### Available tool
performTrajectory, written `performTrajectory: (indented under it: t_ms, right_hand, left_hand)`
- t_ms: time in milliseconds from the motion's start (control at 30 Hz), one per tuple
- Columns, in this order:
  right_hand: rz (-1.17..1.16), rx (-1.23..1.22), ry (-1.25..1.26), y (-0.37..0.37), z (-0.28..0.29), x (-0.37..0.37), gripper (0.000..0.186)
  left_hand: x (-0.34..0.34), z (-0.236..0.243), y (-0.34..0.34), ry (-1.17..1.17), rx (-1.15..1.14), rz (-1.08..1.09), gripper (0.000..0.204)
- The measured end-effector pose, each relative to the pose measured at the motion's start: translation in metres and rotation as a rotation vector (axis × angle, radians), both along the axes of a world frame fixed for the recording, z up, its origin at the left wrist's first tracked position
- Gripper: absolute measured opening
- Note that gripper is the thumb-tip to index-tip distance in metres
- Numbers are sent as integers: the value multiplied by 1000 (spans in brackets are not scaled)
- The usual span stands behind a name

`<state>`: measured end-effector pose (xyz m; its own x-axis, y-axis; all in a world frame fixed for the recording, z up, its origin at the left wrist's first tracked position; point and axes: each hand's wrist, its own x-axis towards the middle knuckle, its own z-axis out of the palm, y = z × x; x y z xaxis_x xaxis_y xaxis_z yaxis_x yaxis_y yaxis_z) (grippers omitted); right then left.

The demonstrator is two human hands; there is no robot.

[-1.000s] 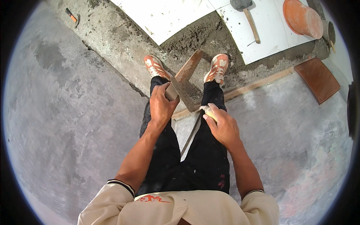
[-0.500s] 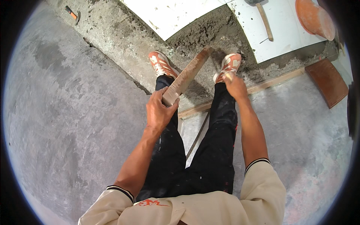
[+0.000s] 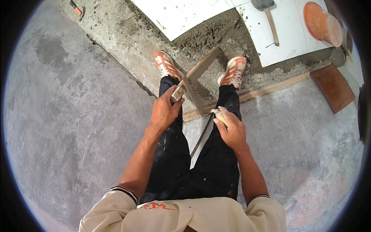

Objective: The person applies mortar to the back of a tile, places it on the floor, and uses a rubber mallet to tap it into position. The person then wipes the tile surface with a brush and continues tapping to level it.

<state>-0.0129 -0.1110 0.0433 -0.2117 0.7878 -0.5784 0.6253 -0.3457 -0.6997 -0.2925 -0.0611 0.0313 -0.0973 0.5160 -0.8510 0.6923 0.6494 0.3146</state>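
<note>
My left hand (image 3: 166,108) is closed around the near end of a long, narrow brownish slab (image 3: 205,65), which points away from me between my shoes. My right hand (image 3: 232,129) grips the pale yellow handle of a trowel (image 3: 194,96). The trowel's flat blade is smeared grey and reaches up and left, its far end at the slab's side, crossing it near the middle. From this angle I cannot tell how firmly blade and slab touch. Below both lies rough grey mortar (image 3: 228,33), with my shoes on the ground either side.
White sheets (image 3: 181,15) cover part of the mortar. On the right sheet (image 3: 288,50) lie a mallet (image 3: 272,27) and an orange bucket (image 3: 322,25). A brown tile (image 3: 332,89) rests near a wooden batten (image 3: 270,87). An orange-handled hammer (image 3: 77,8) lies far left; a dark rod (image 3: 201,135) shows between my legs.
My right hand has come in from beside my right shoe toward the slab, bringing the trowel blade across it. The slab has turned slightly in my left hand.
</note>
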Motion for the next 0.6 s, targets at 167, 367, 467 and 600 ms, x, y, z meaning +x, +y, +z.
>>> performTrajectory:
  t_ms: [167,367,467,600]
  right_hand:
    - [8,-23,-69,4,-50,6,43]
    - [60,-211,-298,31,-188,45,40]
    - [-86,-251,-378,32,-226,57,41]
    - [-204,-145,-122,32,-147,30,45]
  left_hand:
    - [-4,-6,-11,-8,46,-18,56]
    - [-8,-10,-15,-5,58,-5,51]
    - [-2,2,7,46,-24,-82,48]
    - [1,13,20,-74,-303,351,46]
